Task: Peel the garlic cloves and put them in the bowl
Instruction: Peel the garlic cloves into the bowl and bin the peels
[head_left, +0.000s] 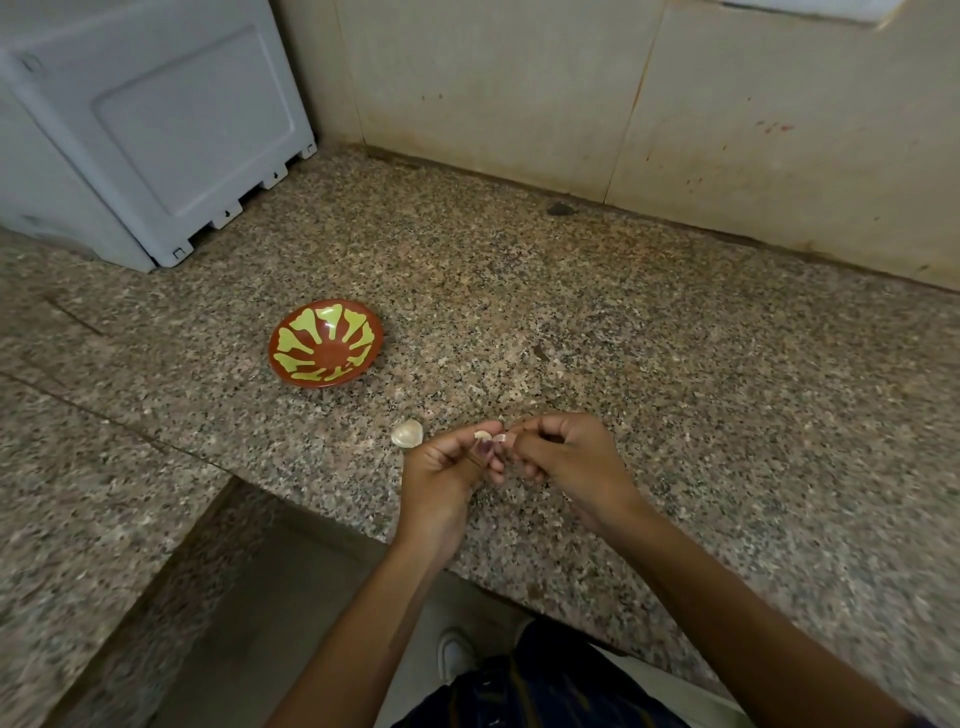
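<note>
While both hands, left (441, 467) and right (566, 457), pinched one garlic clove (485, 435) between curled fingers, another clove (407, 433) lay at nine o'clock, bowl (326, 349) at eleven.

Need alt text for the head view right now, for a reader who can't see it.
Both hands, left hand and right hand, pinch a garlic clove between them above a speckled granite counter. Another garlic piece lies beside them, and an empty red-and-yellow bowl sits farther back to the left.

Bare forearms, no sleeves, dark striped garment (545, 691), white shoe (454, 656)
</note>
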